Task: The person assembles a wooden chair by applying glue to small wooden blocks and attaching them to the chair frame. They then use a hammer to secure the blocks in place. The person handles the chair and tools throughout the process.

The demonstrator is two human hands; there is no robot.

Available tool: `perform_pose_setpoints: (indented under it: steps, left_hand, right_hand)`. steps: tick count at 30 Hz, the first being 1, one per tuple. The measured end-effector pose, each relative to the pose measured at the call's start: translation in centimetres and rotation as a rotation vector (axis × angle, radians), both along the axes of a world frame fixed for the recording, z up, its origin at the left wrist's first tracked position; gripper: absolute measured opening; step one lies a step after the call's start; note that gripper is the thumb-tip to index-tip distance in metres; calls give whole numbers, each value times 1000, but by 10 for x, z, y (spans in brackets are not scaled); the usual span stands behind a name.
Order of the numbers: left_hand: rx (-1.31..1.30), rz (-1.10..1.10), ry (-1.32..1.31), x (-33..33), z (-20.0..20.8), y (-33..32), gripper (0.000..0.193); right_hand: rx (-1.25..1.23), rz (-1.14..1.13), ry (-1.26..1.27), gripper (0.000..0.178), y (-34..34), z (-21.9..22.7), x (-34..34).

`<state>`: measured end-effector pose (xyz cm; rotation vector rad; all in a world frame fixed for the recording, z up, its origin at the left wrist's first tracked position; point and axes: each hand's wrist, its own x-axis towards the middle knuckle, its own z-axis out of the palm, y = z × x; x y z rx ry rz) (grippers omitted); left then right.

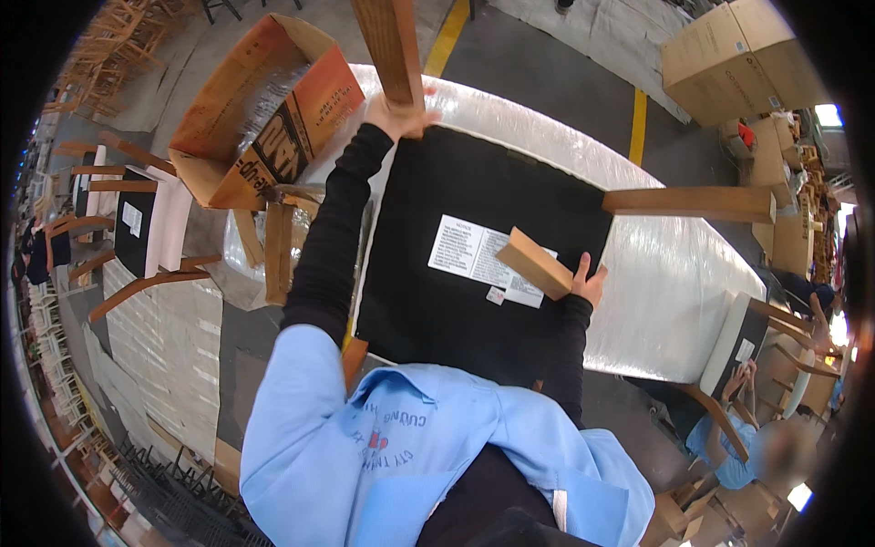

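Upturned seat gripped at one corner, loose wood above its underside

The seat is upside down on a plastic-wrapped surface, right in front of the person, its black underside facing up. At its far left corner, the left hand has its fingers wrapped around the base of a wooden leg, with little gap that I can see. The right hand is over the right part of the seat, at the near end of a short wood block. Its visible fingers are slightly apart; I cannot tell whether they have closed on the block or merely rest by it. The block hides part of a white label.

If that hold is loose, the block could drop and mark the black cloth or tear the label. The slick plastic could let the seat slide under a hard push on one corner, and the other leg, sticking out to the right, could catch on something in a turn.

Left of the person's arm is a cardboard box with clear plastic inside; farther right, a co-worker handles another chair.
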<state>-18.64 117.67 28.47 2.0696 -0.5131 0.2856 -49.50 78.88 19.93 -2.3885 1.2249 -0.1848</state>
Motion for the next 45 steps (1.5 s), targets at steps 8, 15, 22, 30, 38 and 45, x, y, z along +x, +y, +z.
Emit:
perform_pose_setpoints:
  steps: [8,15,22,30,38,45]
  left_hand:
    - [-153,-268,-30,0,210,4,56]
    - [43,-11,490,-3,-38,38,69]
    - [890,-607,55,-56,240,53,38]
    - [281,-811,-62,-228,349,-5,55]
    - [30,-584,-40,-357,270,-139,59]
    - [-245,-1158,119,-507,197,-196,61]
  right_hand:
    - [-1,-49,-22,89,0,-1,-10]
    - [56,-21,-42,85,6,3,-4]
    - [233,-46,-880,23,90,94,-73]
    - [798,-225,-145,51,161,47,-345]
    - [240,73,-667,43,117,195,-346]
    - [8,356,-1220,31,113,302,-389]
